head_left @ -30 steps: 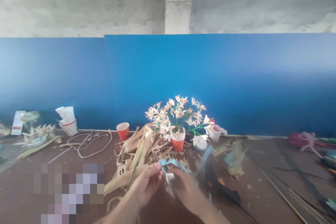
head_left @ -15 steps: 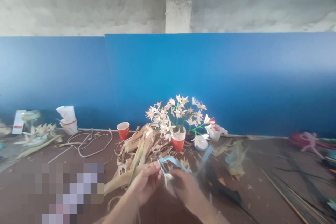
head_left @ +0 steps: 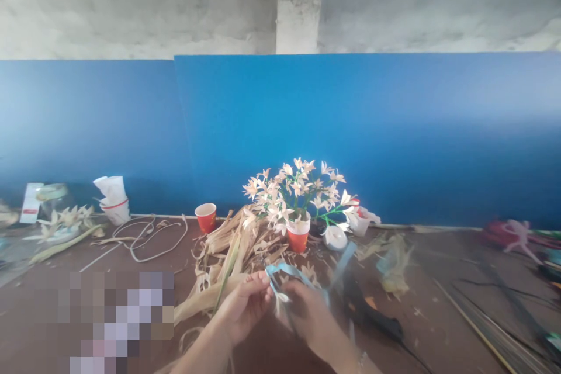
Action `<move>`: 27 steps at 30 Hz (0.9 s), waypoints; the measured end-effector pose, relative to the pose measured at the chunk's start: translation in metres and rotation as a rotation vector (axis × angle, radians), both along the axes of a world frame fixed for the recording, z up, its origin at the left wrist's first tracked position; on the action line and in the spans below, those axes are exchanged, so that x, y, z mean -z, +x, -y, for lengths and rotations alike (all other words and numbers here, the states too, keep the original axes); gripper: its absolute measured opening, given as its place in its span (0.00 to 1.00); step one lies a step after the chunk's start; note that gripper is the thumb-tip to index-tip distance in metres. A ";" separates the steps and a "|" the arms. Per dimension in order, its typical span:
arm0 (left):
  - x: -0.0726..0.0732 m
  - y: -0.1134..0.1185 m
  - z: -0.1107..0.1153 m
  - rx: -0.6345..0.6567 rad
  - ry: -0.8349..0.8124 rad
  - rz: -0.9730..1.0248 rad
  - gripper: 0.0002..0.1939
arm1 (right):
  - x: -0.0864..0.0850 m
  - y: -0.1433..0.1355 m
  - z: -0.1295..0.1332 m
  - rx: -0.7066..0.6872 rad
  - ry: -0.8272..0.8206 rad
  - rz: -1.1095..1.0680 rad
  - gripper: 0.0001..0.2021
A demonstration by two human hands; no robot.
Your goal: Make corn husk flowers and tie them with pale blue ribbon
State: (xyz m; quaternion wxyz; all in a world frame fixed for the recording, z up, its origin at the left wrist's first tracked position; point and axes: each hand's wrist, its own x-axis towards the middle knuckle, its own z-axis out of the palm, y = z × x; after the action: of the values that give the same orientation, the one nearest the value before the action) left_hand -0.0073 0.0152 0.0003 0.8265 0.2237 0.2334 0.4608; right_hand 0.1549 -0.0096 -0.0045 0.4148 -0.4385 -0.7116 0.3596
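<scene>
Above the near middle of the table, my left hand (head_left: pixel 243 307) is closed, thumb and fingertips pinching the end of a narrow light-blue tape (head_left: pixel 287 267). Opposite it, my right hand (head_left: pixel 313 315) curls its fingers around the tape's other part, which trails past them to the upper right. A small pale flower (head_left: pixel 281 298) hangs between the two hands, just below the pinched end. Its stem is mostly hidden by the fingers and tape. Behind the hands, a red paper cup (head_left: pixel 298 241) holds a bunch of pale flowers (head_left: pixel 300 187) on green stems.
Dry corn husks (head_left: pixel 239 245) lie heaped behind my left hand. Right of my right hand rests a black tool with a cord (head_left: pixel 377 318). Another red cup (head_left: pixel 205 219), a white cable (head_left: pixel 149 245), a plastic bag (head_left: pixel 394 269) and thin sticks (head_left: pixel 477 327) are around.
Both hands keep nearly the same place and grip. The small flower between them has shifted slightly down and to the right, and the tape has moved a little.
</scene>
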 end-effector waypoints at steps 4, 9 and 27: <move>0.003 -0.002 -0.002 0.005 -0.004 0.009 0.02 | -0.010 0.000 0.004 0.015 -0.001 0.014 0.10; 0.002 0.000 0.000 -0.014 -0.018 -0.024 0.04 | -0.016 0.000 0.009 -0.030 0.018 -0.010 0.07; 0.003 -0.001 0.000 -0.012 -0.017 -0.102 0.05 | -0.006 0.002 0.005 -0.036 -0.040 -0.019 0.07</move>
State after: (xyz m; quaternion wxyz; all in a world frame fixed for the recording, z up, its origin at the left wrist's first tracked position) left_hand -0.0085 0.0156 -0.0029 0.8125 0.2385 0.2807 0.4518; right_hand 0.1566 -0.0141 0.0017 0.4059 -0.4306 -0.7080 0.3854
